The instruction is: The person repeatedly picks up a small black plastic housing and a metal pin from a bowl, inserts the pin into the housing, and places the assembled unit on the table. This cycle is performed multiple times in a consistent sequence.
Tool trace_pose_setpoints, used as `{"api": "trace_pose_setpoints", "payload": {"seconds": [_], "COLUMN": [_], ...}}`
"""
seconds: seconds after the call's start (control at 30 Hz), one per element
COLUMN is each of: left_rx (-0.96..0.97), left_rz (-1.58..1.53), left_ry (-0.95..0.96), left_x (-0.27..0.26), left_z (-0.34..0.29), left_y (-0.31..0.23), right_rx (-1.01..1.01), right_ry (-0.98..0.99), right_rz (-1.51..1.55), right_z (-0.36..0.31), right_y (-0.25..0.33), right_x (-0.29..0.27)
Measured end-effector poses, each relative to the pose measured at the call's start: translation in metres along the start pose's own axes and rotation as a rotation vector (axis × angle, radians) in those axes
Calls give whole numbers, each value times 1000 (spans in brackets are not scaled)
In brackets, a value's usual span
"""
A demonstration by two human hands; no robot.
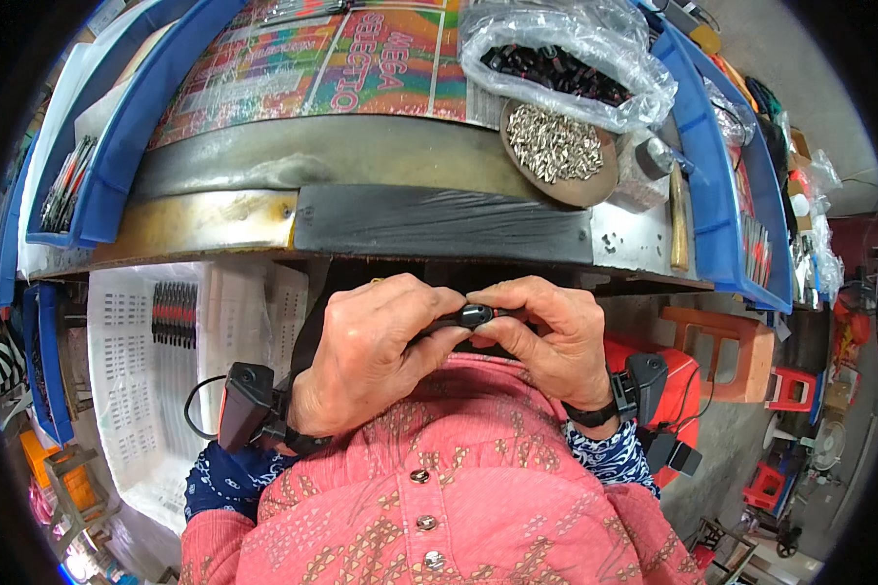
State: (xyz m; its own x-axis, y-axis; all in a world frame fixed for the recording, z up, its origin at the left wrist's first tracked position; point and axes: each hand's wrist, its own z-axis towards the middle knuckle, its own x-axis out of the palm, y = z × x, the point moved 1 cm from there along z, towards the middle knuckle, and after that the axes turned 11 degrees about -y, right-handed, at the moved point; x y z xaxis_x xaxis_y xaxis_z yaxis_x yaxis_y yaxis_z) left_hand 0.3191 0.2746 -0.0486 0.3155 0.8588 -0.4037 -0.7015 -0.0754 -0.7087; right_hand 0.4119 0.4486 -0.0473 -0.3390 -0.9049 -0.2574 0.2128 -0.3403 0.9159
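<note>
In front of my chest, below the bench edge, both hands work on a small glossy black rounded part (474, 316). My left hand (369, 341) pinches its left side between thumb and fingers. The thumb and index finger of my right hand (556, 336) close on the other side, where a thin reddish line shows. Dark, narrow pieces reach into both grips, but the fingers hide most of them. Up on the bench, a clear plastic bag (493, 49) holds many small black parts. A shallow brown bowl (587, 193) beneath it is full of small silver metal pieces.
Blue bins (132, 146) with slim black-and-red items stand at the bench's left; another blue bin (717, 195) is at right. A wooden-handled tool (678, 219) lies beside a metal block (642, 175). A white plastic basket (132, 390) with similar items sits lower left; an orange stool (741, 356) stands right.
</note>
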Motion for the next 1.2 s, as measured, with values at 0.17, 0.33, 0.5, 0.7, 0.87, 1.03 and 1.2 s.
{"api": "trace_pose_setpoints", "payload": {"seconds": [0.17, 0.33, 0.5, 0.7, 0.87, 1.03, 1.2], "left_rx": [2, 1, -12, -46, -66, -58, -53], "left_rz": [-21, -7, 19, 43, 59, 59, 38], "left_ry": [-21, -10, -15, -6, 8, -28, -37], "left_x": [-1, -4, -9, -14, -15, -11, -10], "left_z": [13, 24, 30, 35, 36, 37, 37], "left_y": [-4, -4, -2, 0, -1, 0, 0], "right_rx": [-97, -172, -433, -465, -458, -446, -394], "right_ry": [-45, -285, -324, -331, -331, -328, -360], "right_rz": [-120, -401, -785, -894, -876, -834, -740], "right_z": [12, 29, 51, 55, 55, 54, 53], "right_y": [10, 18, 8, -2, -6, -10, -11], "right_x": [-9, -31, -42, -43, -43, -45, -46]}}
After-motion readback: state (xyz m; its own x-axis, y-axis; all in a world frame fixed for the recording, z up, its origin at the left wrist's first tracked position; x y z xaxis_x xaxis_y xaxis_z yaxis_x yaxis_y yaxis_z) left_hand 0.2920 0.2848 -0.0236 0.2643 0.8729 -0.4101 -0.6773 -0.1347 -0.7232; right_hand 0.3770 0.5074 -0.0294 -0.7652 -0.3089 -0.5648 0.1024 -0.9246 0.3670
